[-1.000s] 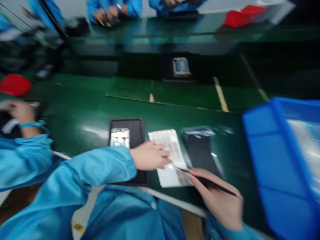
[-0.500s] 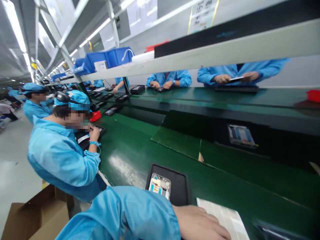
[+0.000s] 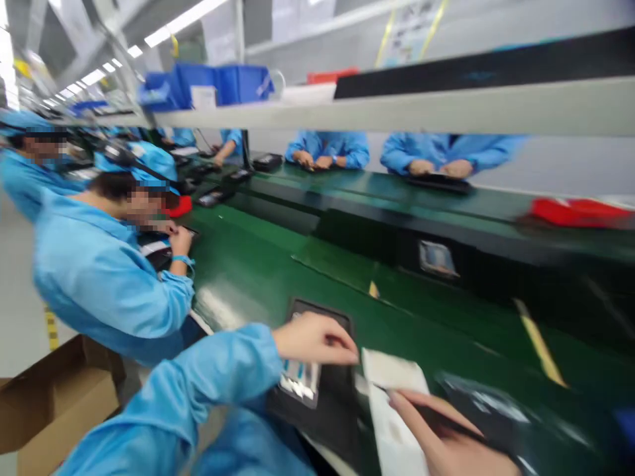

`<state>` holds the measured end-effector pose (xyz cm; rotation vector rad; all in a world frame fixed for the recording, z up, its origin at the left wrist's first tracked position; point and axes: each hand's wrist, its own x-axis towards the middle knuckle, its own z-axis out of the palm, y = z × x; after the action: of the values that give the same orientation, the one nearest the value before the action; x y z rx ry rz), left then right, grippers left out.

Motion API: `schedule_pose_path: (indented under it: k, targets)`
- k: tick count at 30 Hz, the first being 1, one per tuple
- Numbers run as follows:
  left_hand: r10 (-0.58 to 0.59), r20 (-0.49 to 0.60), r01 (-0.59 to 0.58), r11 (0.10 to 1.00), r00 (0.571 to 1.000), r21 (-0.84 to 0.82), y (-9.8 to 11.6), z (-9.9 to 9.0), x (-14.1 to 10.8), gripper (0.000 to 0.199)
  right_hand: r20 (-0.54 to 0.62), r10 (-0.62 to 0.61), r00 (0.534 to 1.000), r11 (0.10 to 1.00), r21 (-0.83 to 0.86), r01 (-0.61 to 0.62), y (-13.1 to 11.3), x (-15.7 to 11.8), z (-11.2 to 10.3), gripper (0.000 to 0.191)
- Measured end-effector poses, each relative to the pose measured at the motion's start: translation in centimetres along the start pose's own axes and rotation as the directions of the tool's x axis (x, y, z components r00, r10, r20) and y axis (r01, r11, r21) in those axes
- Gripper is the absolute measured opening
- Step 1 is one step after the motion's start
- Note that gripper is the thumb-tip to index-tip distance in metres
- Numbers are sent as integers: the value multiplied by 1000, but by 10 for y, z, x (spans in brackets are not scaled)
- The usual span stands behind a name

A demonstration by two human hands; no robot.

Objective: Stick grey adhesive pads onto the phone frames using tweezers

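Observation:
My left hand (image 3: 317, 338) hovers over a black tray (image 3: 340, 403), its fingers bent together; whether anything is between them is too blurred to tell. On that tray lies an opened phone-like device (image 3: 300, 383), partly hidden under the hand. At the lower right, my right hand (image 3: 446, 433) grips a thin dark tool (image 3: 449, 420), whose tip points left over a white sheet (image 3: 397, 403). The sheet lies just right of the tray.
A clear plastic bag (image 3: 486, 403) lies right of the sheet. Another device (image 3: 438, 258) rests on the dark belt beyond. A person in blue (image 3: 114, 264) works at the left, near a cardboard box (image 3: 64, 403). A shelf (image 3: 307, 118) crosses above the bench.
My left hand has moved left from the white sheet to above the tray. My right hand has come into view with the dark tool. The whole view has shifted.

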<state>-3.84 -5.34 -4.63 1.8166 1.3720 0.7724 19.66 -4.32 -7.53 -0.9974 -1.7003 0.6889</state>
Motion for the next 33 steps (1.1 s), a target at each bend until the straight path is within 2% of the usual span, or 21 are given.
schedule_pose_path:
  k: [2,4,8,11,15,18,26,33]
  targets:
    - [16,-14,-17,998,1000,-56,1,-10,-16,19,24,100,995,992,-77,-98,-10,-5,8,17]
    - [11,-33,-14,997,999,-79,-5,-18,-27,16,54,222,974,974,23,-223,-16,-9,18,15]
    - [-31,38,34,997,999,-65,-19,-20,-36,16,91,323,942,929,157,-334,-24,-15,36,10]
    - [-17,64,22,996,998,-85,-23,-14,-38,18,103,336,936,920,177,-349,-28,-17,43,9]
    - [-1,62,9,992,998,-125,-28,-9,-34,10,113,347,931,918,160,-362,-27,-19,47,10]
    - [0,58,7,993,998,-120,-34,-11,-33,9,107,367,924,914,142,-379,-24,-20,49,13]
    - [-40,73,45,996,997,-71,-43,-17,-32,8,197,349,916,930,44,-364,-20,-18,54,12]
    - [-41,72,43,999,997,-30,-52,-21,-29,8,151,338,929,941,-23,-339,-19,-19,62,8]
